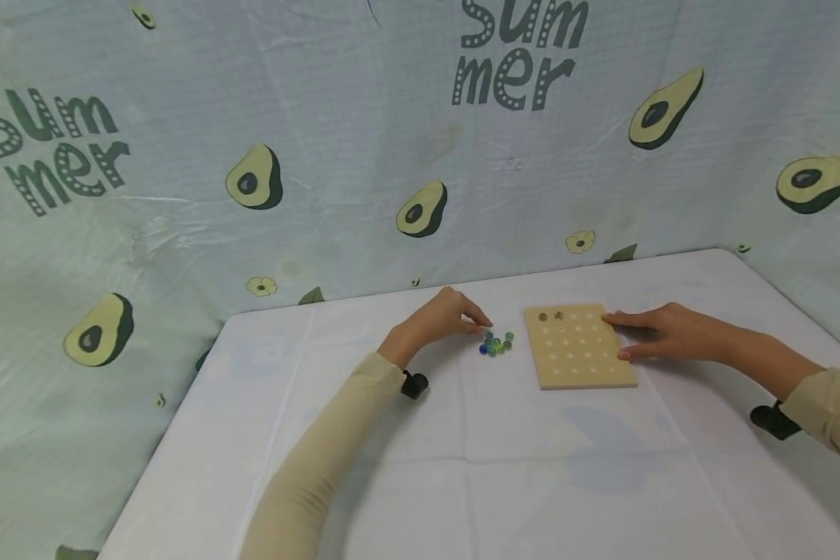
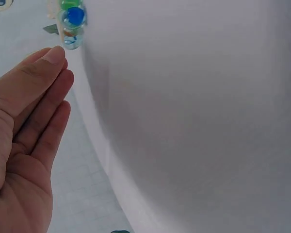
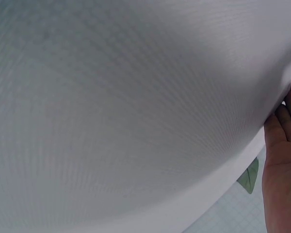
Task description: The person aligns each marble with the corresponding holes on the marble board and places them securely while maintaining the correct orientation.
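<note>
A small cluster of glass marbles [image 1: 497, 348] lies on the white-covered table [image 1: 462, 482], nearer its far edge than its near one. They are round, shiny and see-through, mostly green and bluish; a deep blue marble [image 1: 484, 350] sits at the cluster's left side. In the left wrist view, a clear marble [image 2: 72, 41] with blue and orange streaks inside shows just beyond the fingertips.

The left hand [image 1: 444, 315] reaches over the cluster from the left, its thumb and fingers brought together at the tips; whether they grip a marble, I cannot tell.

Just right of the cluster, toward the table's far right corner, a flat board [image 1: 588, 379] lies on the table. It is pale yellow-tan, four-sided, with straight edges and rows of shallow round hollows. Two darker marbles [image 1: 551, 316] sit side by side in its far row, near its far left corner.

The right hand [image 1: 661, 333] rests against the board's right edge, thumb and forefinger extended and spread apart, the other fingers partly hidden.
</note>
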Available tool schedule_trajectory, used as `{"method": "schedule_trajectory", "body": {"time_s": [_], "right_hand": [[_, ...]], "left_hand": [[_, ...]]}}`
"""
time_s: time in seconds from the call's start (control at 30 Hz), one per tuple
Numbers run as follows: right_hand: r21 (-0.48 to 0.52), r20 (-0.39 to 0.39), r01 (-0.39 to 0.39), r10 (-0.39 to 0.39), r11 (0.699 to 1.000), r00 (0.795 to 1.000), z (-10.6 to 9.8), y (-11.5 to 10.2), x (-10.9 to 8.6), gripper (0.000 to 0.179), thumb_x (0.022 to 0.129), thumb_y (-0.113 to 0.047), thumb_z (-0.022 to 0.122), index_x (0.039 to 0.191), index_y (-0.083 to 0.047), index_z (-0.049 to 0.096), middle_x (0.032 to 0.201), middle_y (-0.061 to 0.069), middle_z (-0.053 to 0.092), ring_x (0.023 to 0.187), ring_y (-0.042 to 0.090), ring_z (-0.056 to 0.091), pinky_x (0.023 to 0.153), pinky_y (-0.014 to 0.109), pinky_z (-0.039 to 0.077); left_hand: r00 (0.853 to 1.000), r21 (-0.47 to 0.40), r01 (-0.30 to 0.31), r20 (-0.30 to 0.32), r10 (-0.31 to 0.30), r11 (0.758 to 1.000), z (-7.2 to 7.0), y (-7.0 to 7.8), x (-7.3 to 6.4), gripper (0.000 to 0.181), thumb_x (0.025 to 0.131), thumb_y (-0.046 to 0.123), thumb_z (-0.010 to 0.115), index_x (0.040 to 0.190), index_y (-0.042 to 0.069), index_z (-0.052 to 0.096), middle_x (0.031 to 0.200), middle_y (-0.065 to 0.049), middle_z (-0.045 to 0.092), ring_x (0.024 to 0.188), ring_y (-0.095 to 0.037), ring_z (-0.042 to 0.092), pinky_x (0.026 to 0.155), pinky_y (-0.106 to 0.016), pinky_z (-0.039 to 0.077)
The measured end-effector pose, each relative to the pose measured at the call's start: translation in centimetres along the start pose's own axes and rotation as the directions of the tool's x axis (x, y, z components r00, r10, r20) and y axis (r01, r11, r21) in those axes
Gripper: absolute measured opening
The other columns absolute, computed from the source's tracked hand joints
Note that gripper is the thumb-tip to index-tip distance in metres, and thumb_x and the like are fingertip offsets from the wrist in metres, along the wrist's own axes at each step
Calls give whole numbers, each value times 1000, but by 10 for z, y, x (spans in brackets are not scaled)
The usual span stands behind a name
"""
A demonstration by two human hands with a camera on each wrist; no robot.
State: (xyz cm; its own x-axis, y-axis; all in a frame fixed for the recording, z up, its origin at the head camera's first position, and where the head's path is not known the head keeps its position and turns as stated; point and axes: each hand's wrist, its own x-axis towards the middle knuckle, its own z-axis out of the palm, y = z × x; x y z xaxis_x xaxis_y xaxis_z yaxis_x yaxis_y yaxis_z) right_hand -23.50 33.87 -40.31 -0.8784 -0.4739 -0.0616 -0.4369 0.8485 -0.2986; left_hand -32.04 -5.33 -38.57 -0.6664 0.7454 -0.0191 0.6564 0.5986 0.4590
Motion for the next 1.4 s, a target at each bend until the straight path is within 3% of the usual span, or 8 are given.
{"method": "schedule_trajectory", "body": {"time_s": [0.4,1.17,1.4], "right_hand": [[-2,-3,3,-3,1000,1000,-1,-2,0,75,90,-56,70,149,-14,53,148,22,51,127,44,56,98,59,48],[-26,1,6,-6,1000,1000,-1,0,1,74,90,-55,72,149,-13,53,147,23,52,124,43,58,95,57,50],[-21,4,0,0,1000,1000,0,-2,1,75,90,-55,72,149,-12,54,147,23,52,125,44,57,96,58,50]], "left_hand": [[999,-9,-35,25,35,999,7,4,4,21,88,12,80,109,12,81,108,1,77,105,-9,70,90,-18,51],[1000,34,3,22,-4,999,9,7,9,19,88,15,80,107,13,82,106,2,78,104,-8,69,88,-17,51],[999,40,33,-11,-33,999,9,10,8,19,89,13,79,108,12,82,108,1,78,106,-10,69,89,-19,52]]}}
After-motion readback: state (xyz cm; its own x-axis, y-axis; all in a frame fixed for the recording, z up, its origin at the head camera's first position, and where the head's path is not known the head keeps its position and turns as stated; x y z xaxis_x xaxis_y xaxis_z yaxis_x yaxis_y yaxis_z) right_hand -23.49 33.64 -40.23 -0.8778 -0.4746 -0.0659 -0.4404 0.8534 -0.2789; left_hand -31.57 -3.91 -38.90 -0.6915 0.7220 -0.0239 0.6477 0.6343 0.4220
